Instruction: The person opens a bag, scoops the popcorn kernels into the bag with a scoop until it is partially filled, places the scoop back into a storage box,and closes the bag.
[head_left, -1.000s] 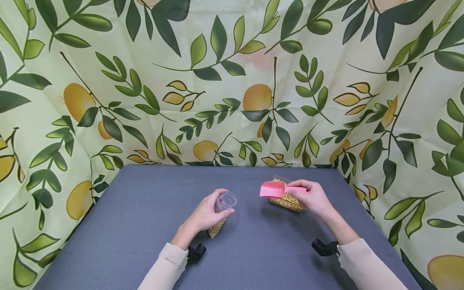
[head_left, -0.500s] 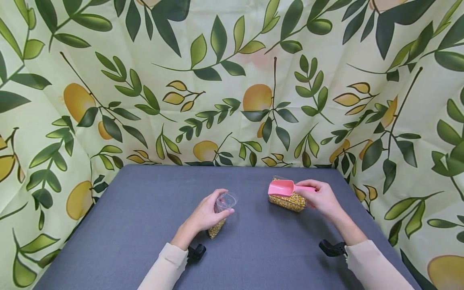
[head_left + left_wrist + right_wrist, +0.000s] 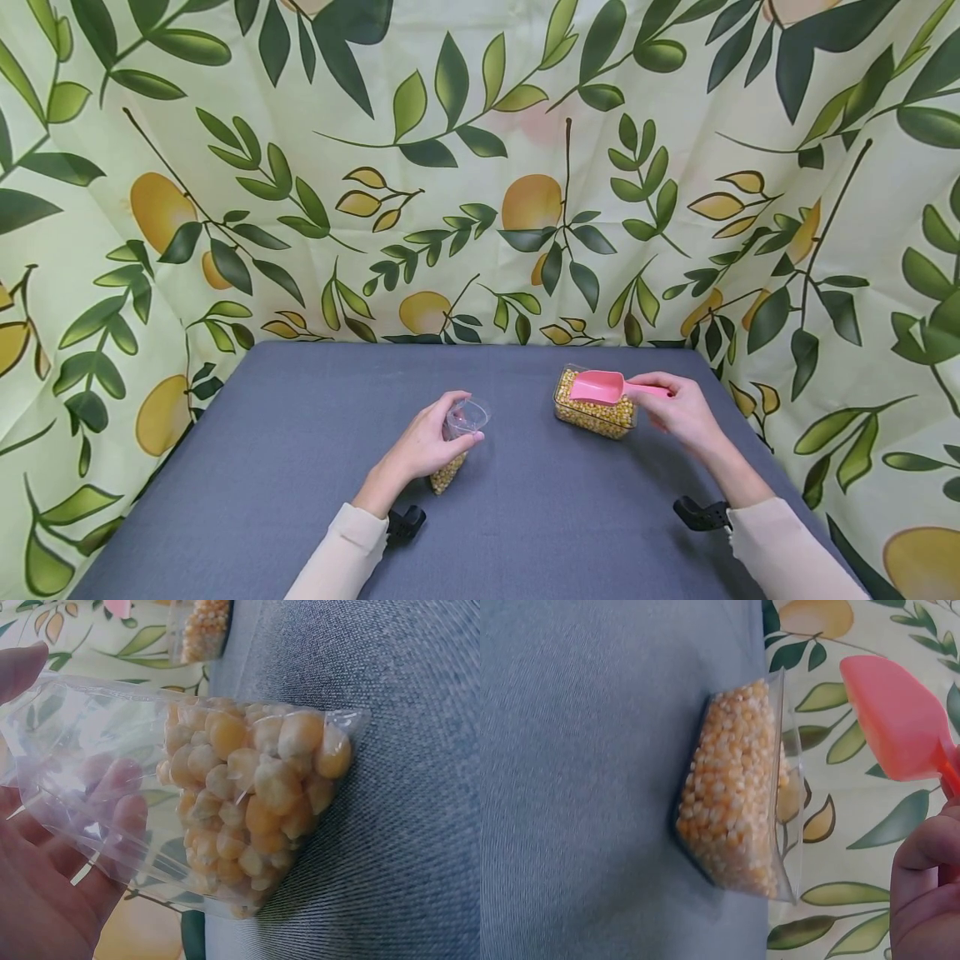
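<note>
My left hand (image 3: 427,437) holds the mouth of a clear plastic bag (image 3: 97,772) spread, thumb on one side and fingers on the other. Yellow corn kernels (image 3: 255,787) fill the bag's lower part, which stands on the cloth. In my right hand (image 3: 678,408) a pink scoop (image 3: 597,387) is pinched by its handle, bowl pointing left. No kernels show in the bowl in the head view. Beneath it sits a clear rectangular container (image 3: 592,426) heaped with corn kernels; the right wrist view shows the scoop apart from its rim.
A grey-blue cloth (image 3: 300,483) covers the table. Behind and along both sides hangs a curtain (image 3: 465,192) printed with leaves and fruit. Black camera mounts (image 3: 407,523) are strapped at both wrists, under light sleeves (image 3: 341,550).
My right hand has moved to the right with the scoop, from the container's left edge to over its middle, uncovering more of the corn. My left hand and the bag stay put.
</note>
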The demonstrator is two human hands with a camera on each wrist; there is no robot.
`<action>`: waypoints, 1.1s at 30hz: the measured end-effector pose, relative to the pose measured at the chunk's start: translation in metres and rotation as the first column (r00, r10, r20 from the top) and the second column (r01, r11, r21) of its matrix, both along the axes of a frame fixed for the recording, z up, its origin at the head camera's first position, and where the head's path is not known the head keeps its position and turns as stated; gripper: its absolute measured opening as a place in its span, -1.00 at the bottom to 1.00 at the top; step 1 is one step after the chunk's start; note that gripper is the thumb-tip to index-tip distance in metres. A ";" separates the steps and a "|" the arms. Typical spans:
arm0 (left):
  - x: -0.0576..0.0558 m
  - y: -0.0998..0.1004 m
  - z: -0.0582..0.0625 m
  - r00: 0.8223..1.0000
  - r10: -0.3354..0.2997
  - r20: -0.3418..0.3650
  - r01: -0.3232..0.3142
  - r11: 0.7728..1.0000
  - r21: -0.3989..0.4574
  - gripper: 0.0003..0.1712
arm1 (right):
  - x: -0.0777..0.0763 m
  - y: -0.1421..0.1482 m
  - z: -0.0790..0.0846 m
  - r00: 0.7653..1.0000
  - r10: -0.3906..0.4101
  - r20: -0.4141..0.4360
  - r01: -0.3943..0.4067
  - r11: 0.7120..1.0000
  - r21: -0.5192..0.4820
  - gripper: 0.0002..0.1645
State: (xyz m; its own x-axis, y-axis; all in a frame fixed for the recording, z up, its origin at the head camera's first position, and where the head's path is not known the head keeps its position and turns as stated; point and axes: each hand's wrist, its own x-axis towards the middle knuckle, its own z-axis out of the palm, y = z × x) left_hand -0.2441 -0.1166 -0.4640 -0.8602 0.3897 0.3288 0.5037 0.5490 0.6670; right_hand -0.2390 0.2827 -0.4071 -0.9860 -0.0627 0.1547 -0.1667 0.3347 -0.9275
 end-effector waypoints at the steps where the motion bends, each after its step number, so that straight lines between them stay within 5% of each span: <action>1: 0.000 0.000 0.000 1.000 0.004 -0.001 -0.004 1.000 -0.003 -0.29 | 0.002 0.000 0.002 1.000 -0.001 -0.001 0.001 1.000 0.003 -0.60; 18: 0.001 0.000 0.001 1.000 -0.009 0.009 0.009 1.000 0.006 -0.26 | 0.009 0.010 0.010 0.999 -0.042 0.006 0.042 0.997 0.059 -0.58; 33: 0.000 -0.001 0.001 1.000 0.001 0.026 -0.001 1.000 -0.003 -0.30 | -0.004 0.034 -0.013 0.993 -0.109 0.043 0.102 0.984 0.144 -0.48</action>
State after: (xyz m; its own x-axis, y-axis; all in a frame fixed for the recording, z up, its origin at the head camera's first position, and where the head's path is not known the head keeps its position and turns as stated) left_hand -0.2438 -0.1176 -0.4628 -0.8691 0.3895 0.3050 0.4853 0.5518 0.6782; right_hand -0.2428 0.3163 -0.4197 -0.9945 0.0248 0.1018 -0.0778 0.4761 -0.8760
